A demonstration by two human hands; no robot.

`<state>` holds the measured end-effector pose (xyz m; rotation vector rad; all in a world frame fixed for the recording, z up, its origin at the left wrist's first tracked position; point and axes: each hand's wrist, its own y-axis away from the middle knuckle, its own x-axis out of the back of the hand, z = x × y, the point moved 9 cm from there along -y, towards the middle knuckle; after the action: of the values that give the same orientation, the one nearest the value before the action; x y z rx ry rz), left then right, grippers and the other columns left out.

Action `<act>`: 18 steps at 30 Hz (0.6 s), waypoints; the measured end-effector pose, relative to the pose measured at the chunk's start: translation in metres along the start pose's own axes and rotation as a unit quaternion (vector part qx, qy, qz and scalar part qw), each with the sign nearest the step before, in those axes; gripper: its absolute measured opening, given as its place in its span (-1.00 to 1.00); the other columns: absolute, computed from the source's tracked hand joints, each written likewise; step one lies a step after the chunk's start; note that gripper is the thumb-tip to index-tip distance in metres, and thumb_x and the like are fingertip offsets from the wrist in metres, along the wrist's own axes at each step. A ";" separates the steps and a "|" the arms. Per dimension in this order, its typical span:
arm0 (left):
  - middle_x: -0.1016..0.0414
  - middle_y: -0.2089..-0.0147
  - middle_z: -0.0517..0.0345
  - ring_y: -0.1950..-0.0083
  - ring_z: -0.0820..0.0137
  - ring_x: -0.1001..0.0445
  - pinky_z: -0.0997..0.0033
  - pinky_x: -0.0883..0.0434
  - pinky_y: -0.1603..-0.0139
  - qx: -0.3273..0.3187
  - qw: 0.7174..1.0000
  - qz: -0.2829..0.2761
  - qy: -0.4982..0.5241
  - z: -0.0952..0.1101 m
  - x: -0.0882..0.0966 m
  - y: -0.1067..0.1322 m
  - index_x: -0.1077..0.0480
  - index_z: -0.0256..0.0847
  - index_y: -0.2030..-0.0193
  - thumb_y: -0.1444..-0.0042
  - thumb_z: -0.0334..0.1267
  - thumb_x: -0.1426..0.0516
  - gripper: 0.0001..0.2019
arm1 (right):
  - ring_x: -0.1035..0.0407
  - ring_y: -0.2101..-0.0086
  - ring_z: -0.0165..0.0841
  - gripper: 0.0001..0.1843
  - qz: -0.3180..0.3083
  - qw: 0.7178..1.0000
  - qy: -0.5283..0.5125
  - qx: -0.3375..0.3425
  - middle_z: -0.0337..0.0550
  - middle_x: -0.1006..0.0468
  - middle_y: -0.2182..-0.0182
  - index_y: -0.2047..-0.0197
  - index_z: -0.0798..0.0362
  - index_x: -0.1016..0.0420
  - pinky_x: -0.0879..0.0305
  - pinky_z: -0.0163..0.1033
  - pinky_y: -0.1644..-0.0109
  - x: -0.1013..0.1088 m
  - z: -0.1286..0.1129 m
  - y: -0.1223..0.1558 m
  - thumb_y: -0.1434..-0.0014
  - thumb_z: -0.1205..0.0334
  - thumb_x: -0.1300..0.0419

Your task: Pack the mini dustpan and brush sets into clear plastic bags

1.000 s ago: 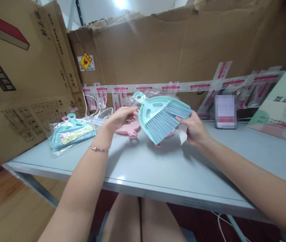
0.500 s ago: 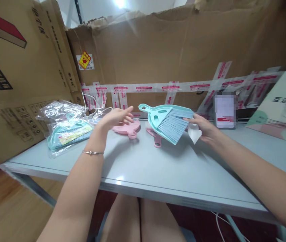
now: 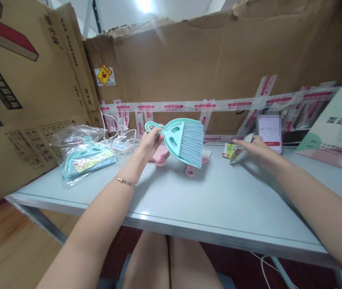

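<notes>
My left hand (image 3: 152, 141) grips the handle of a mint-green dustpan (image 3: 173, 150), lifted above the table. A matching hand brush (image 3: 191, 144) with pale blue bristles lies against the dustpan, fitted inside it. On the right, my right hand (image 3: 257, 147) pinches a printed paper card (image 3: 234, 151) with yellow, green and white showing, low over the tabletop. Beneath the lifted set lie a pink dustpan (image 3: 160, 155), partly covered by my left hand, and a pink brush (image 3: 190, 171), mostly hidden behind the mint-green set.
A bagged mint-green dustpan and brush set (image 3: 88, 160) lies on the table's left (image 3: 171, 200). Behind it are cables and a white power strip (image 3: 124, 146). A phone (image 3: 269, 130) leans at the back right, near a printed board (image 3: 336, 124). Large cardboard boxes (image 3: 171, 60) wall off the back.
The mint-green set has passed from my right hand to my left, which has closed on its handle. The set has shifted left. My right hand, keeping the card, has moved right.
</notes>
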<state>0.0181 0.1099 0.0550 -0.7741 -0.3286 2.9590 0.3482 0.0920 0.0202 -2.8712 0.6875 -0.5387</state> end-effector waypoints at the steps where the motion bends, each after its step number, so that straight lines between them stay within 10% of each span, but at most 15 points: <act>1: -0.34 0.59 0.37 0.64 0.72 -0.30 0.78 -0.34 0.55 -0.004 1.000 -0.004 -0.001 0.001 -0.003 0.002 -0.35 -0.28 0.40 0.02 -0.50 -0.09 -0.92 | -0.13 -0.11 -0.02 -0.44 0.055 0.997 0.012 0.047 0.23 -0.27 -0.05 -0.05 0.13 -0.23 -0.05 0.14 -0.15 0.006 -0.014 0.005 0.02 0.21 -0.24; 3: -0.37 0.56 0.34 0.61 0.68 -0.34 0.72 -0.39 0.51 -0.011 0.999 -0.043 -0.017 0.000 -0.016 0.008 -0.36 -0.27 0.35 0.02 -0.48 -0.08 -0.90 | 0.01 -0.18 -0.09 -0.45 0.117 0.972 0.048 0.199 0.12 -0.20 -0.11 -0.07 0.08 -0.23 0.10 0.06 -0.23 0.000 -0.054 0.029 -0.01 0.14 -0.22; 7: -0.45 0.43 0.26 0.59 0.64 -0.36 0.60 -0.44 0.46 -0.009 0.992 -0.118 -0.050 -0.008 -0.043 0.023 -0.34 -0.25 0.28 0.00 -0.44 -0.06 -0.87 | -0.23 0.04 -0.08 -0.68 0.025 0.852 0.189 0.487 0.00 -0.36 0.08 0.16 -0.01 -0.42 -0.10 0.08 -0.03 -0.068 -0.115 0.099 -0.04 0.03 -0.20; 15: -0.47 0.21 0.18 0.37 0.51 -0.47 0.46 -0.48 0.28 -0.098 0.925 -0.313 -0.193 0.011 -0.083 0.064 -0.34 -0.13 0.09 0.10 -0.29 -0.28 -0.61 | -0.29 0.29 -0.25 -0.92 -0.064 0.854 0.102 0.506 -0.14 -0.43 0.33 0.31 0.01 -0.31 -0.24 -0.11 0.20 -0.079 -0.128 0.112 -0.06 0.27 -0.13; 18: -0.46 0.20 0.14 0.39 0.49 -0.45 0.49 -0.45 0.39 -0.222 0.909 -0.264 -0.234 0.043 -0.073 0.060 -0.36 -0.16 0.17 0.14 -0.22 -0.32 -0.63 | -0.28 0.32 -0.26 -0.89 -0.028 0.852 0.079 0.517 -0.15 -0.42 0.36 0.31 0.00 -0.29 -0.25 -0.12 0.23 -0.060 -0.140 0.110 -0.04 0.31 -0.15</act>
<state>0.0597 0.0348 0.1133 0.0488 -1.0735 2.5127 0.2008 0.0155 0.1075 -1.8364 0.1923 -0.8301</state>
